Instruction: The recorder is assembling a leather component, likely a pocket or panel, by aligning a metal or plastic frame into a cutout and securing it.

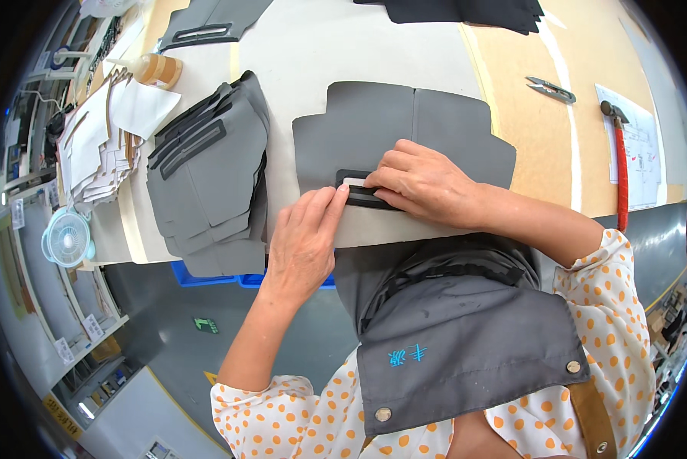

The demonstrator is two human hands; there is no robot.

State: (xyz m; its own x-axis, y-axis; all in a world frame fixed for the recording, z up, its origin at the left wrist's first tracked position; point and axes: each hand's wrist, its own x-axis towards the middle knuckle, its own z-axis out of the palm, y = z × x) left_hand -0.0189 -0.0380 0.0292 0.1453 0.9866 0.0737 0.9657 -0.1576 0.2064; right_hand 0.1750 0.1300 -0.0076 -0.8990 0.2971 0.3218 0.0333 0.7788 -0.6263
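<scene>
A grey sheet panel [389,122] with stepped corners lies on the table in front of me. At its near edge is a black oblong frame [370,202] around a pale slot. My left hand [304,237] rests at the frame's left end, fingers stretched out and the fingertips touching it. Bent over the frame's right part, my right hand [431,183] has its thumb and fingers closed on the black edging. Its fingertips cover part of the slot.
Left of the panel is a stack of grey panels [206,176] with black-framed slots. Beyond lie paper pieces [99,145] and an amber glue bottle [160,70]. Thread snips [551,89] and a red-handled hammer [620,161] are at the right. A small fan [68,237] stands at left.
</scene>
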